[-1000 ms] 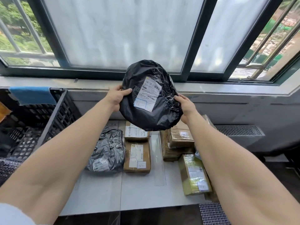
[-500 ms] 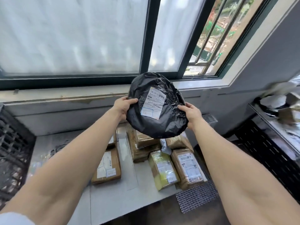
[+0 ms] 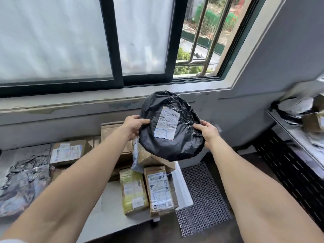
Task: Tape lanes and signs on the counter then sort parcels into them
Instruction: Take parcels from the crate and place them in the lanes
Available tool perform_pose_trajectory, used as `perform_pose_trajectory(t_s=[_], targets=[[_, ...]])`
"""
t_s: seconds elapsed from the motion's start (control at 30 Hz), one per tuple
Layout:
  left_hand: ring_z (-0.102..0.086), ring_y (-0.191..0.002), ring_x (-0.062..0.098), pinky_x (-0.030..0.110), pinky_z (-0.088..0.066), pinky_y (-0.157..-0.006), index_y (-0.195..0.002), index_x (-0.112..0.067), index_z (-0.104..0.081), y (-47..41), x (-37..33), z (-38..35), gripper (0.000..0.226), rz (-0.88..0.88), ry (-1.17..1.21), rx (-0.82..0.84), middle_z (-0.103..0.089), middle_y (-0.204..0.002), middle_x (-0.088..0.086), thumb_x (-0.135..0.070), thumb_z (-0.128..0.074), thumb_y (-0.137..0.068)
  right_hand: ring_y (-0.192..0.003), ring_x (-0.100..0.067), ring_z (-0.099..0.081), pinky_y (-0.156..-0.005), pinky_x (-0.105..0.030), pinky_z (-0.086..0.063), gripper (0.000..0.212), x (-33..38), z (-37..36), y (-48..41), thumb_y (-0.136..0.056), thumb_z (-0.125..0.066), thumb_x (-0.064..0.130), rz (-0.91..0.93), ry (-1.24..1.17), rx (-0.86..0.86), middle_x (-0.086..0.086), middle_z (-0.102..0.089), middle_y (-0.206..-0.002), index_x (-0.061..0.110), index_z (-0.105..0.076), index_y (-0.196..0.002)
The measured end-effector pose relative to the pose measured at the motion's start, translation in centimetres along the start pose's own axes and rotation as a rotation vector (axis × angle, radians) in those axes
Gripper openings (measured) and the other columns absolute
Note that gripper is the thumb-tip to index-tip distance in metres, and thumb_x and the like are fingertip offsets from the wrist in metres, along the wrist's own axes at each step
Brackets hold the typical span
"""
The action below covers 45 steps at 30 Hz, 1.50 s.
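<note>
Above the worktop (image 3: 112, 220), at 1 o'clock | black parcel (image 3: 175, 148) was gripped at its edges by left hand (image 3: 134, 126) and right hand (image 3: 207, 132), fingers curled | boxes (image 3: 158, 188) were seen laid beneath; this parcel was judged unplaced.

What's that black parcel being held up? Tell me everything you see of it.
The black parcel is a roundish, crinkled bag of glossy plastic with a white barcode label on the side facing the camera. It is held in the air above the boxes on the counter; the left hand grips its left edge, the right hand its right edge.
</note>
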<state>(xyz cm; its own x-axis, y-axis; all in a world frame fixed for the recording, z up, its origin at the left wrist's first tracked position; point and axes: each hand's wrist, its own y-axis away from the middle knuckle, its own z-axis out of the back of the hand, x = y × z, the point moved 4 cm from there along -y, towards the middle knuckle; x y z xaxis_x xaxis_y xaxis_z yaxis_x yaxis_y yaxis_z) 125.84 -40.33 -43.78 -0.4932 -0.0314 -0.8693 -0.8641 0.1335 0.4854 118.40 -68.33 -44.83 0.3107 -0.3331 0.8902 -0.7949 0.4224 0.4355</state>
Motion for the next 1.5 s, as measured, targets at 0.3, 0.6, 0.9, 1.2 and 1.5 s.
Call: perform_pose_trajectory(t_s=[0.3, 0.6, 0.9, 1.2, 1.5], targets=[[-0.063, -0.072, 0.018, 0.032, -0.052, -0.068, -0.130, -0.004, -0.055, -0.8, 2.3, -2.5, 0.050, 0.062, -0.050, -0.097, -0.068, -0.094, 0.009, 0.000, -0.072, -0.083, -0.076, -0.026, -0.066, -0.080, -0.044, -0.057, 0.033, -1.7, 2.6, -2.5, -0.085, -0.066, -0.006, -0.066, -0.007, 0.058, -0.016, -0.068, -0.099, 0.006, -0.059, -0.116], [-0.059, -0.065, 0.017, 0.027, -0.051, -0.056, -0.092, -0.012, -0.060, 0.9, 6.1, 2.8, 0.022, 0.342, -0.376, -0.137, -0.064, -0.081, 0.007, -0.027, -0.074, -0.084, -0.086, -0.029, -0.065, -0.081, -0.045, -0.057, 0.038, -6.7, 0.8, -1.8, -0.085, -0.067, -0.005, -0.198, 0.204, 0.159, -0.017, -0.068, -0.105, 0.005, -0.058, -0.120], [-0.063, -0.071, 0.020, 0.030, -0.051, -0.055, -0.087, -0.009, -0.062, 0.7, 6.4, 4.1, 0.029, 0.190, -0.599, -0.146, -0.067, -0.085, 0.007, -0.031, -0.079, -0.079, -0.083, -0.033, -0.070, -0.078, -0.048, -0.059, 0.026, -8.8, -1.0, -0.6, -0.084, -0.072, 0.007, -0.252, 0.326, 0.211, -0.018, -0.073, -0.099, 0.009, -0.065, -0.109], [-0.066, -0.089, 0.026, 0.037, -0.059, -0.074, -0.117, -0.006, -0.058, 2.7, 6.7, 5.8, 0.050, 0.520, -0.746, 0.152, -0.064, -0.112, 0.013, -0.033, -0.079, -0.081, -0.088, -0.030, -0.067, -0.080, -0.041, -0.056, 0.049, -9.2, -1.4, -0.3, -0.079, -0.079, 0.012, -0.305, 0.684, 0.256, -0.015, -0.070, -0.103, 0.001, -0.059, -0.122], [-0.063, -0.063, 0.028, 0.034, -0.052, -0.041, -0.112, -0.003, -0.046, 2.7, 9.0, 4.1, 0.053, 0.385, -0.820, -0.082, -0.061, -0.084, 0.014, -0.027, -0.080, -0.080, -0.090, -0.027, -0.063, -0.082, -0.035, -0.050, 0.036, -12.4, -1.9, -0.9, -0.078, -0.080, 0.017, -0.247, 0.799, 0.095, -0.012, -0.069, -0.103, 0.003, -0.068, -0.108]])
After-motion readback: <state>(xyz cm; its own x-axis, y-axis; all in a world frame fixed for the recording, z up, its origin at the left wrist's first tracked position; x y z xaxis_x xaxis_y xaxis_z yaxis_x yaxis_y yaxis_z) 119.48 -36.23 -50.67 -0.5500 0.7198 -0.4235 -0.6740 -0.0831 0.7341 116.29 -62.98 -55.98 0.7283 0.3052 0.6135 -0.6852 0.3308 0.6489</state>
